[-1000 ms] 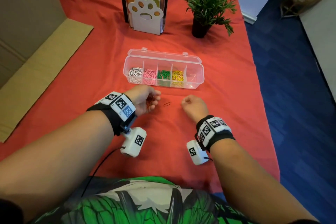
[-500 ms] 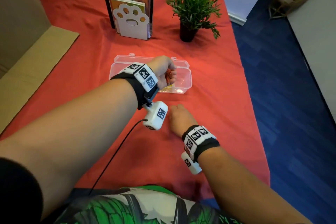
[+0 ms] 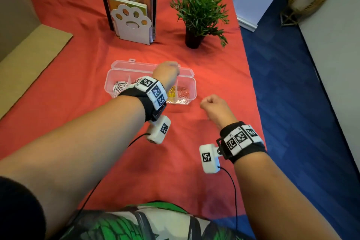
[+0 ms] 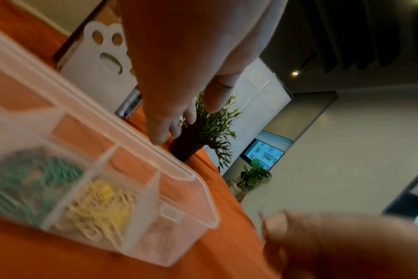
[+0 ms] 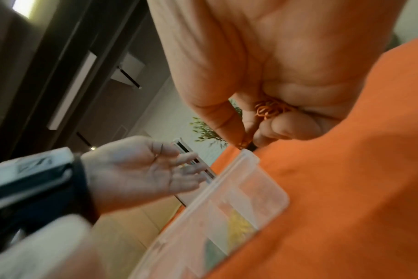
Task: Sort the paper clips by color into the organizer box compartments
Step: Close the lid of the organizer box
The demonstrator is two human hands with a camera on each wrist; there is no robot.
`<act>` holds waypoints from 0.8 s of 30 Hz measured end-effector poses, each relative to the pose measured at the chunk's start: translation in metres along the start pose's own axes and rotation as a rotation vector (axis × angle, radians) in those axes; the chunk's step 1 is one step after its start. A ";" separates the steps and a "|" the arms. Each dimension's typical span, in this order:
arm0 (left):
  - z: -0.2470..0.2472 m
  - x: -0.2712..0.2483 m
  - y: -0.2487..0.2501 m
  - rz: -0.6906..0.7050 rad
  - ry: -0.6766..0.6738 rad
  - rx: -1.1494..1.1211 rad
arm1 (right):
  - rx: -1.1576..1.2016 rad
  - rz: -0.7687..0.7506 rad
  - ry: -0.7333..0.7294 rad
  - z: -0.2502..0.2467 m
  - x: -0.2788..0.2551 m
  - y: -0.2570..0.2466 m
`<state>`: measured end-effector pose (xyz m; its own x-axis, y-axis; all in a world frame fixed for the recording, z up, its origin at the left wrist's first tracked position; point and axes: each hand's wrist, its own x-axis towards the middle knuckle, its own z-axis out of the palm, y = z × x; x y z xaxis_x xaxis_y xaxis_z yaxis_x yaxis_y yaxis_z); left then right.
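Clips (image 5: 269,110), orange, sit bunched in my curled right hand (image 3: 216,108) just right of the box (image 3: 191,84), ready for its right-end compartment, while my left hand (image 3: 167,73), fingers relaxed and empty, hovers over the far rim.

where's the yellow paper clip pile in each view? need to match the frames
Head: yellow paper clips at centre, in the organizer box, just right of the left wrist band.
Left wrist: lower left, blurred, between the green clips and the end compartment.
Right wrist: lower centre, a blurred yellow patch inside the box.
Shared landmark: potted plant, behind the box in all three.
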<state>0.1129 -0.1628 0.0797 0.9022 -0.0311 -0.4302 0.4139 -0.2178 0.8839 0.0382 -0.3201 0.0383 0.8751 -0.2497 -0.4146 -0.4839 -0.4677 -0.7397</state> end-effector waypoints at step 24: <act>-0.149 0.013 -0.098 0.034 0.332 0.450 | -0.419 -0.160 -0.126 0.037 0.031 -0.076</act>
<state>0.1016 0.0036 0.0147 0.9339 0.2477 -0.2578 0.3572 -0.6193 0.6992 0.1018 -0.2609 0.0617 0.9180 -0.0538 -0.3930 -0.2749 -0.8005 -0.5326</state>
